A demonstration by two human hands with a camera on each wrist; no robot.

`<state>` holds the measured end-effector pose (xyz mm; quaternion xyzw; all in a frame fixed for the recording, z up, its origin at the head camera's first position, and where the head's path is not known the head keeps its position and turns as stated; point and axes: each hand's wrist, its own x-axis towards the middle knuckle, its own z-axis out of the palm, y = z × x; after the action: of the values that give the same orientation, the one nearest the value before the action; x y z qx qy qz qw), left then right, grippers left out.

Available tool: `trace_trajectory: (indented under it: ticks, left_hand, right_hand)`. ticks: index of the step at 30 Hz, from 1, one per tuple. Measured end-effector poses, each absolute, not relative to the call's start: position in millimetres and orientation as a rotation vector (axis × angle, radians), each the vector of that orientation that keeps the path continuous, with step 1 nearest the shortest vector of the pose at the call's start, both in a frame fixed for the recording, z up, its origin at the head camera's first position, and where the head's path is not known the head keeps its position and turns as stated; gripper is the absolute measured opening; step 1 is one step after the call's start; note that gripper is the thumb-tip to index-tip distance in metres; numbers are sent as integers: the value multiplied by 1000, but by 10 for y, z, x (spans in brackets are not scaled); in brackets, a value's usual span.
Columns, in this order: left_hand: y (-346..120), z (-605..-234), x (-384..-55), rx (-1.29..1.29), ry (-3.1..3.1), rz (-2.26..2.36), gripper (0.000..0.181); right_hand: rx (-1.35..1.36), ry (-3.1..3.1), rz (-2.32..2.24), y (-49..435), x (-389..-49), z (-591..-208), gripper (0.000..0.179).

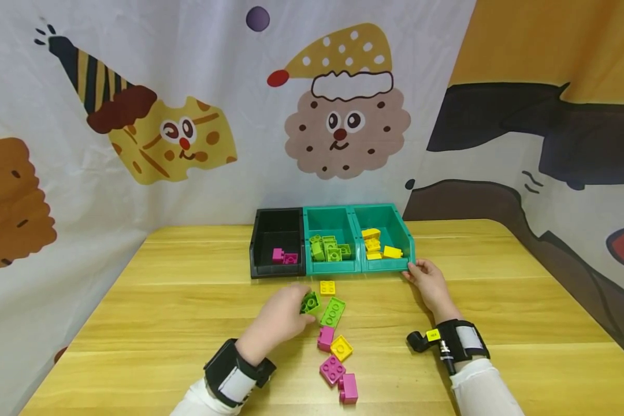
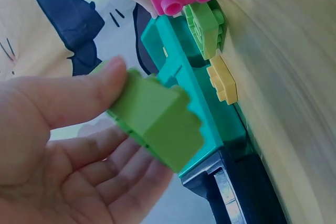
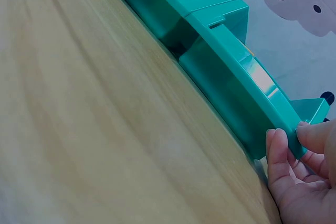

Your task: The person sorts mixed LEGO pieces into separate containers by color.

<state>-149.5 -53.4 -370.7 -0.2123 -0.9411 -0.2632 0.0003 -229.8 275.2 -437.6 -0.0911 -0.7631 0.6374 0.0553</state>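
My left hand [image 1: 278,318] holds a green toy brick [image 1: 310,303] above the table, in front of the bins. In the left wrist view its thumb lies on one side of that green brick [image 2: 157,116] and the fingers on the other. My right hand [image 1: 430,283] pinches the front right corner of the right teal bin [image 1: 390,264]. The right wrist view shows thumb and fingers on either side of the corner of this teal bin [image 3: 231,85]. Near the left hand lie a yellow brick [image 1: 327,288] and a long green brick [image 1: 333,312].
Nearer the front lie pink bricks [image 1: 333,370] and a yellow brick [image 1: 341,348]. The black bin [image 1: 278,271] contains pink bricks, the middle teal bin [image 1: 335,267] green ones, the right bin yellow ones. A printed cloth [image 1: 213,75] hangs behind the wooden table [image 1: 151,323].
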Motion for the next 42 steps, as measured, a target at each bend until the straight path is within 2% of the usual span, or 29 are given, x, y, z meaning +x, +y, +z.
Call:
trace_trajectory:
  ticks: [19, 25, 42]
  left_hand:
    - [-486, -3559, -1689, -573, -2662, -942, 42]
    - [-440, -3473, -1764, -521, -2668, -967, 47]
    - [-287, -3420, -2205, -555, -2594, -867, 40]
  right_hand:
    - [-270, -2286, 1962, 2758, -2303, -4397, 27]
    - [-282, -2264, 1982, 2745, -2304, -4380, 27]
    - [-275, -2289, 1954, 2761, -2310, -4397, 27]
